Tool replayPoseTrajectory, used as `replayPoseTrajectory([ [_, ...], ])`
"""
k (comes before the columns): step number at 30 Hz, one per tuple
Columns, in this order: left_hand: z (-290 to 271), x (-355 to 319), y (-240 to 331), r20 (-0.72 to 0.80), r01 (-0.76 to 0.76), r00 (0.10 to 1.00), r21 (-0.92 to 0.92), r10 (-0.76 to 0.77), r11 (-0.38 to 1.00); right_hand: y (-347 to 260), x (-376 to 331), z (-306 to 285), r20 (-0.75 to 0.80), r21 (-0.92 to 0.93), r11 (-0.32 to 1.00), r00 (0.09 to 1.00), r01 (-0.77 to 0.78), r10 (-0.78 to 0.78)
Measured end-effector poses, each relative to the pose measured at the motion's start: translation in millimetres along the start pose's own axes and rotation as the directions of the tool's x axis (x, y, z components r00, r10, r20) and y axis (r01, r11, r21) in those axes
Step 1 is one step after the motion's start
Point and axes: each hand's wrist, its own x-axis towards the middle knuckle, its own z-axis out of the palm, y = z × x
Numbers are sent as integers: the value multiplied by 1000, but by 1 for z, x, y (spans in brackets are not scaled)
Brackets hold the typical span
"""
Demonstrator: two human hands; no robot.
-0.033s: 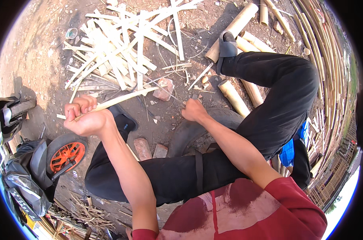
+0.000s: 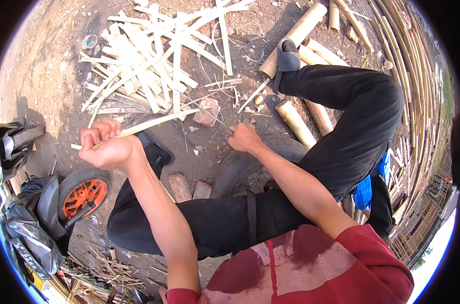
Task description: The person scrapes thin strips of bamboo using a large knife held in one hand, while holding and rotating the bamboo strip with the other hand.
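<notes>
My left hand (image 2: 108,148) is closed around a pale bamboo strip (image 2: 161,120), which points up and to the right over the ground. Farther right, my right hand (image 2: 245,138) is closed on a thin, dark, blade-like tool (image 2: 217,118). Its narrow length runs up and left toward the strip's far end, and my fingers hide its grip. Whether the two touch I cannot tell. Just beyond both hands lies a loose heap of split bamboo strips (image 2: 139,66). A reddish brick piece (image 2: 206,112) sits on the ground between my hands.
An old black tyre (image 2: 230,169) lies beneath my right forearm, with brick pieces (image 2: 180,187) beside it. Cut bamboo poles (image 2: 296,124) lie near my right foot. Long poles (image 2: 417,66) line the right side. A motorbike with an orange wheel (image 2: 85,197) stands at left.
</notes>
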Motion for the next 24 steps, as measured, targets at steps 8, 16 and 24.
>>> replayPoseTrajectory([
  [8, 8, 9, 3, -129, -2, 992, 40, 7, 999, 6, -4, 0, -25, -29, 996, 996, -84, 83],
  [16, -5, 12, -2, 87, 38, 996, -53, -34, 998, -30, -21, -19, -18, -6, 978, 978, 208, -208],
  [24, -19, 6, -2, 412, 178, 906, -176, -91, 968, 20, -3, -16, -22, -110, 993, 999, -38, 36],
])
